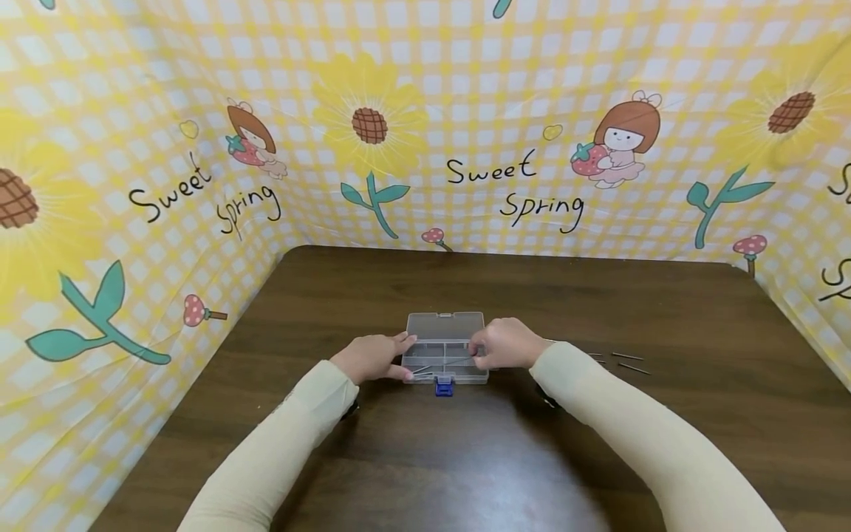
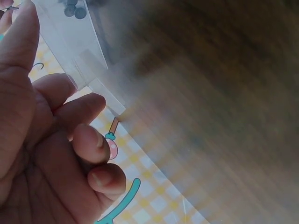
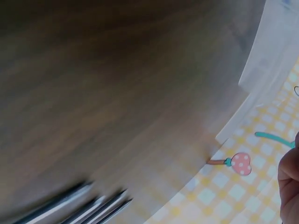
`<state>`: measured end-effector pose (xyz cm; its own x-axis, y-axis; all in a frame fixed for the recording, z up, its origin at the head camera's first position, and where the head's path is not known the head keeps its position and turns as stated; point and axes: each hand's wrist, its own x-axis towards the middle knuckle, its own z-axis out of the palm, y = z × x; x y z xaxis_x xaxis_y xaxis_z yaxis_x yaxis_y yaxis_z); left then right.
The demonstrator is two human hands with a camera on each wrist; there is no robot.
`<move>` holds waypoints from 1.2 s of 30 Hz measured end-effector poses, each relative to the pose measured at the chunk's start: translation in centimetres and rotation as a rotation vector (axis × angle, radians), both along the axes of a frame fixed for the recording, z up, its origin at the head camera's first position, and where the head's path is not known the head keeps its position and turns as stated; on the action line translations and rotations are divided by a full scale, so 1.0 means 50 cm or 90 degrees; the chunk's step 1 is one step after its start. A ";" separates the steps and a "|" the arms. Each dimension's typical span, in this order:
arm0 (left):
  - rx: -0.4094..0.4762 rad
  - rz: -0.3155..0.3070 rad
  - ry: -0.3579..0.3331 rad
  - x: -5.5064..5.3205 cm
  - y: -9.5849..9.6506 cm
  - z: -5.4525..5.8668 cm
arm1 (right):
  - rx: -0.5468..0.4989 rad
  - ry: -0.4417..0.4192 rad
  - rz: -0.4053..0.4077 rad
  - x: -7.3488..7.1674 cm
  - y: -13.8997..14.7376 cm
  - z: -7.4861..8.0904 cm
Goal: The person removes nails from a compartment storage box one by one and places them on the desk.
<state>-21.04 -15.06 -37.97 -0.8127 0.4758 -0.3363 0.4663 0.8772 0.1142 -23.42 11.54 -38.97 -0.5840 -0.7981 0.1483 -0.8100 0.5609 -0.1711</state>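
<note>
A clear plastic compartment box [image 1: 468,380] sits on the table with its lid [image 1: 444,326] raised at the back. My left hand [image 1: 372,357] holds its left side, thumb at the front and fingers farther back. Thin nails [image 1: 421,369] lie in the front left compartment. In the left wrist view, dark round nail heads [image 2: 74,10] show through the plastic. Over the right half of the box, my right hand [image 1: 510,343] pinches a nail [image 1: 457,361], partly hidden by the fingers. Only an edge of that hand [image 3: 289,179] shows in the right wrist view.
Several loose nails [image 1: 628,357] lie on the brown table [image 1: 465,458] to the right of the box, partly behind the right sleeve. A blue latch [image 1: 444,388] juts from the box's front. Patterned yellow checked cloth [image 1: 492,96] hangs around the table's back and sides.
</note>
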 end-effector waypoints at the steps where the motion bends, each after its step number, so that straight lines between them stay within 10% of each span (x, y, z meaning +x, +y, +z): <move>1: -0.002 -0.001 0.001 0.000 0.002 0.001 | -0.004 0.001 -0.002 0.002 0.007 0.001; 36: -0.005 0.006 -0.002 -0.004 0.001 -0.003 | -0.059 0.001 -0.086 0.027 0.170 -0.019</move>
<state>-21.24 -15.03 -38.13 -0.8166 0.4652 -0.3416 0.4572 0.8826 0.1090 -22.06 20.05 -39.94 -0.6844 -0.6956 0.2185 -0.7289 0.6460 -0.2267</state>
